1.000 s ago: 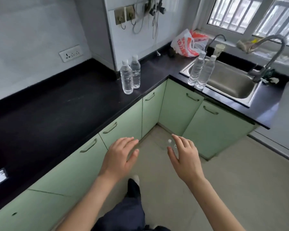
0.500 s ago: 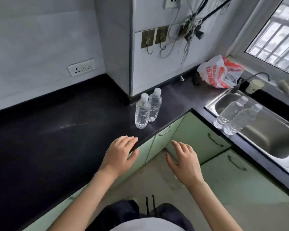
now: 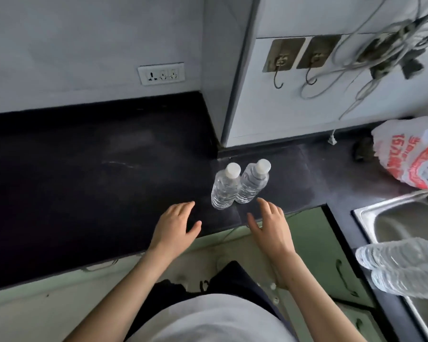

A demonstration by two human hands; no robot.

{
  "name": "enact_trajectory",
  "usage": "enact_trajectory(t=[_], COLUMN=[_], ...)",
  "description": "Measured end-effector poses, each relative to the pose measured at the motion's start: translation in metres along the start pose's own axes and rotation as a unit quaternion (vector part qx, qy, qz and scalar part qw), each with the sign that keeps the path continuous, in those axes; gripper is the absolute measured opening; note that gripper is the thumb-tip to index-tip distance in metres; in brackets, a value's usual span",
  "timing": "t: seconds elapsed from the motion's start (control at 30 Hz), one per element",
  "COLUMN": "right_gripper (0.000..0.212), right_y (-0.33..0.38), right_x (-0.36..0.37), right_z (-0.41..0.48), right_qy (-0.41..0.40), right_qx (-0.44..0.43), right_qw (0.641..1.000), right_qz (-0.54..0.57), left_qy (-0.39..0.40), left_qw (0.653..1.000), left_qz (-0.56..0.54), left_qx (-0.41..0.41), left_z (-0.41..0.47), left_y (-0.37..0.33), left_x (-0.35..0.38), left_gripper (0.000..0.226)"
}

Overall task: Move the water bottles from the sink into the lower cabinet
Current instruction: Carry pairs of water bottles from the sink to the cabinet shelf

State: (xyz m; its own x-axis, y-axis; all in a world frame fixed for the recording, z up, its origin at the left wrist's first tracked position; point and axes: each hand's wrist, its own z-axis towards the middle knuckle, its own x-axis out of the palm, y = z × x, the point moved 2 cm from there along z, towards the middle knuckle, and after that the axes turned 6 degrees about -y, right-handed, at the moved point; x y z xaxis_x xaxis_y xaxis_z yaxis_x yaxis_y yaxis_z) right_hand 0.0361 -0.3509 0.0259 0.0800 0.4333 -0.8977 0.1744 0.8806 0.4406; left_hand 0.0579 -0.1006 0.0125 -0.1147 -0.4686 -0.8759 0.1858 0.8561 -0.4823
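Your left hand (image 3: 176, 225) and right hand (image 3: 272, 227) are hovering just before the counter bottles (image 3: 226, 191), fingers released, grasping nothing.

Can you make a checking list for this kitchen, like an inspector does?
Surface: black counter, faint pale smears.
Job's things: upper sink bottle and lower sink bottle at the sink edge; left counter bottle and right counter bottle upright, side by side.
Clutter: white and red plastic bag; small dark thing beside it, too blurred to tell.
Hands: left hand and right hand open, near the counter bottles, touching neither.
Cables: grey cables hang tangled on the wall.
Surroundings: wall socket, two hooks, green cabinet doors shut.
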Motion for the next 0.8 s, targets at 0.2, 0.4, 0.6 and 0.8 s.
enact_trajectory(t=[0.2,0.4,0.6,0.8], right_gripper=[0.084,0.076,0.063,0.055], right_y=[-0.043,-0.049,-0.048,-0.046], right_x=[0.003,0.018,0.034,0.03], right_z=[0.062,0.1,0.114,0.115], right_qy=[0.068,0.145,0.184,0.179], right_qx=[-0.012,-0.02,0.022,0.042], right_qw=[0.992,0.97,0.96,0.948], right_qz=[0.102,0.195,0.212,0.259], left_qy=[0.0,-0.014,-0.061,-0.085], left_qw=[0.994,0.971,0.926,0.902], left_qz=[-0.009,-0.146,-0.268,-0.311], left_qx=[-0.108,-0.186,-0.258,-0.286], left_z=[0.042,0.058,0.069,0.068], left_y=[-0.033,-0.045,-0.055,-0.059], left_x=[0.023,0.051,0.062,0.063], left_gripper=[0.088,0.093,0.077,0.072])
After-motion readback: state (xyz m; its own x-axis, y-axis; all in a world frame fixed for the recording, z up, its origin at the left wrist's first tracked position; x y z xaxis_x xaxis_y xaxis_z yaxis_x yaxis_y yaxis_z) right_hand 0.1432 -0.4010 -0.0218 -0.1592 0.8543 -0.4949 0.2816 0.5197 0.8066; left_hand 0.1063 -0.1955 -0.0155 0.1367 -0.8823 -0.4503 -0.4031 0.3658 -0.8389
